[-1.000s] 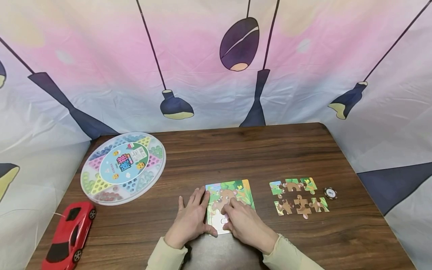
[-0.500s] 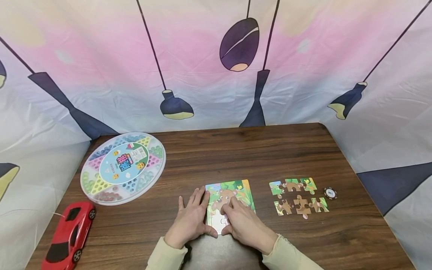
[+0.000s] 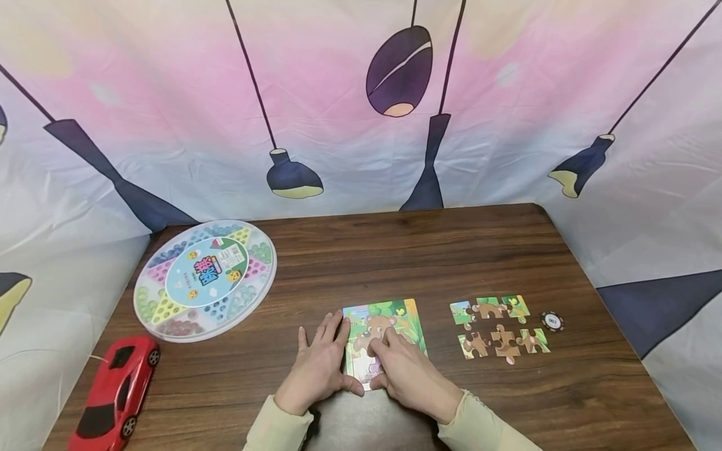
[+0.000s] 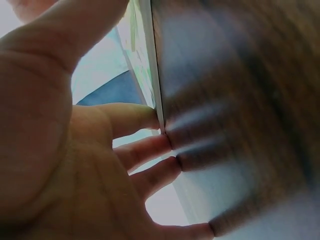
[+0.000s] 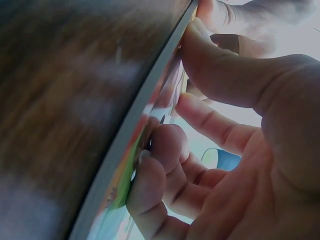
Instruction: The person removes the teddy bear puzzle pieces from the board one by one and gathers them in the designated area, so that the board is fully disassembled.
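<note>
A square jigsaw puzzle [image 3: 386, 309] with a cartoon bear lies on the table in the head view. My left hand [image 3: 316, 371] braces its left side, fingers nearly straight, with the thumb at the near left corner. In the left wrist view the fingertips meet the tabletop beside the puzzle's edge [image 4: 154, 65]. My right hand [image 3: 416, 379] rests over the lower part of the puzzle. Its bent fingers touch the picture surface and its thumb sits at the near rim [image 5: 134, 107]. Whether it pinches a piece is hidden; glare whitens the lower left of the picture.
Several loose puzzle pieces [image 3: 506, 344] lie in two rows to the right, beside a poker chip [image 3: 552, 322]. At the left are a round Chinese checkers set [image 3: 207, 275] with marbles and a red toy car [image 3: 115, 391]. A printed cloth [image 3: 350, 144] hangs behind the table.
Both hands keep almost the same place on the puzzle. The right thumb has slid slightly left along the near rim over the last second. The loose pieces have not moved.
</note>
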Demonstrator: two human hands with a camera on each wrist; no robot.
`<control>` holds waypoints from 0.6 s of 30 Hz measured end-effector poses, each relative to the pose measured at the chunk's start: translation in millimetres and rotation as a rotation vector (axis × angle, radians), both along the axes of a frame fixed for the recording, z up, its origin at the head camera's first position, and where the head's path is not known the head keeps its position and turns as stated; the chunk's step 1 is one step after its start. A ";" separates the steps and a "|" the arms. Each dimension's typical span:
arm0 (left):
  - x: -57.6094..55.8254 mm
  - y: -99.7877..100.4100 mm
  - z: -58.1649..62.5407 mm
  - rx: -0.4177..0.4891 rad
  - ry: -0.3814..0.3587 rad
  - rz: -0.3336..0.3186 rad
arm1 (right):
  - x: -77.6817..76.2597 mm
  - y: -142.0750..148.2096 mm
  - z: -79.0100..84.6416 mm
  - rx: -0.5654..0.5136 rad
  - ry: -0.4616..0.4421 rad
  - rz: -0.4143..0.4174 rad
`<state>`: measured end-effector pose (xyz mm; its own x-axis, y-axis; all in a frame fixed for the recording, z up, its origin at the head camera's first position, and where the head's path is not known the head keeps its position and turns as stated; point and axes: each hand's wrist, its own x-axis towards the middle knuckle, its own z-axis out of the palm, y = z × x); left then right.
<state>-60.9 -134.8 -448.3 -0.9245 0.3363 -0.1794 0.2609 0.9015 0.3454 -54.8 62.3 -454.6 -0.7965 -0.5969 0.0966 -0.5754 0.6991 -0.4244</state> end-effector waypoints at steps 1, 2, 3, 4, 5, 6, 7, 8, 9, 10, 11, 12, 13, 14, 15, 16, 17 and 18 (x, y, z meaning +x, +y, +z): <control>0.0 0.1 -0.1 0.001 0.000 0.000 | -0.2 0.0 0.0 0.001 -0.004 0.001; -0.1 0.2 -0.1 0.001 0.001 0.000 | -0.5 -0.1 0.1 0.001 -0.009 0.000; 0.0 0.3 -0.3 0.000 0.002 0.000 | -0.9 -0.2 0.1 0.001 -0.014 -0.001; -0.1 0.3 -0.2 -0.001 0.003 0.000 | -1.3 -0.3 0.2 0.001 -0.019 -0.002; -0.2 0.2 -0.2 -0.003 0.004 0.000 | -1.7 -0.5 0.3 0.002 -0.022 -0.003; -0.3 0.1 -0.1 -0.005 0.003 0.000 | -2.0 -0.7 0.5 0.002 -0.023 -0.004; -0.4 0.1 -0.1 -0.007 0.002 0.000 | -2.0 -0.8 0.6 0.002 -0.025 -0.005; -0.6 0.1 0.0 -0.010 0.000 0.000 | -2.0 -0.8 0.7 0.003 -0.025 -0.006; -0.7 0.1 0.1 -0.013 -0.004 0.000 | -1.9 -0.8 0.6 0.004 -0.026 -0.006; -0.8 0.2 0.4 -0.013 -0.005 0.000 | -1.7 -0.9 0.4 0.002 -0.028 -0.006; -1.0 0.3 0.5 -0.015 -0.010 0.001 | -1.6 -1.0 0.3 0.001 -0.027 -0.005; -1.1 0.3 0.6 -0.016 -0.014 0.002 | -1.5 -1.1 0.1 0.000 -0.030 -0.004; -1.2 0.5 0.7 -0.017 -0.016 0.003 | -1.4 -1.1 0.3 -0.004 -0.037 -0.003; -1.3 0.5 0.4 -0.017 -0.019 0.004 | -1.3 -1.3 0.4 -0.007 -0.044 -0.002; -1.3 0.5 0.1 -0.016 -0.020 0.005 | -1.4 -1.5 0.4 -0.011 -0.052 -0.003; -1.3 0.6 0.0 -0.013 -0.019 0.004 | -1.5 -1.7 0.4 -0.014 -0.060 -0.003; -1.4 0.6 -0.1 -0.013 -0.021 0.006 | -1.5 -1.9 0.8 -0.013 -0.068 -0.003; -1.4 0.5 -0.3 -0.012 -0.020 0.007 | -1.5 -2.1 0.9 -0.013 -0.075 -0.004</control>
<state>-62.3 -134.3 -448.6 -0.9230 0.3277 -0.2015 0.2481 0.9074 0.3393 -56.3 60.2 -453.8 -0.8042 -0.5926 0.0447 -0.5389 0.6955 -0.4752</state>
